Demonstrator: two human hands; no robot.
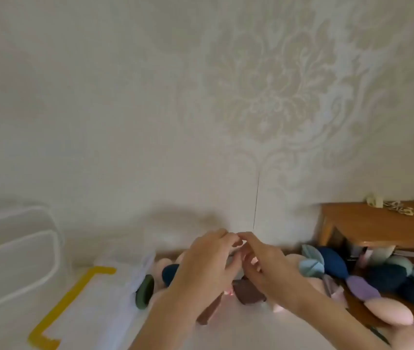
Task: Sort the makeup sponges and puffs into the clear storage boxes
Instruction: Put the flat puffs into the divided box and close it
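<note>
Step in hand, as judged: a pick from the loose pile, with nothing yet carried toward a box. The left hand (208, 269) and the right hand (264, 269) are held together over the middle of the pile, fingertips meeting at the top. The fingers of both are curled inward. Whether something small is pinched between them cannot be told; the frame is blurred there and the gap is hidden.

The soft, egg-shaped and flat makeup sponges and puffs in navy, pale blue, lilac and pink (367, 281) are heaped to the right of the hands. A brown wedge-shaped sponge (247, 293) lies just below them, and a dark green round flat puff (145, 291) leans on edge against the box at left.

That box, a clear plastic storage box with a yellow clip handle on its lid (94, 299), appears closed. A second clear plastic box with a rounded white rim (16, 253) stands behind it at far left.

Next move, as judged: a box must be opened or reached before any piece can be dropped in, and a sort rule (shape or colour) applied. The foam pieces are expected to compress and roll readily.

Surface: little of it is visible beneath the pile, brown where it shows. Room: pale damask-patterned wallpaper (276, 97) behind; a low wooden side table (377, 223) at right, small objects on it, not identifiable.
</note>
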